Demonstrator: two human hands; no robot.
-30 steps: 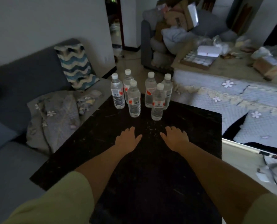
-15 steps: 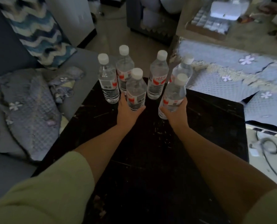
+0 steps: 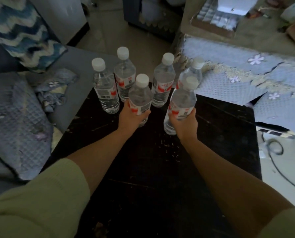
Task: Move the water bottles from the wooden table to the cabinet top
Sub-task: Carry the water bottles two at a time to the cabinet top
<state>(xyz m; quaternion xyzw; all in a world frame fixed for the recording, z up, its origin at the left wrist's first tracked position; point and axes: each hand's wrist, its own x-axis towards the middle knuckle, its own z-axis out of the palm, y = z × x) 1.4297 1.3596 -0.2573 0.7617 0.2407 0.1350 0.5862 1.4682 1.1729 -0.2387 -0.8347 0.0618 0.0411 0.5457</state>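
Head view: at frame centre, left hand (image 3: 132, 116) and right hand (image 3: 183, 123) each clamp a full (likely weighty, slick-walled) water bottle at its labelled waist above the wooden table (image 3: 220, 134).

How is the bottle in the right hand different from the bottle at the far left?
The bottle in the right hand is gripped and tilted; the far-left bottle stands upright on the table, untouched. The held one is nearer the camera. Both are clear with white caps and red labels.
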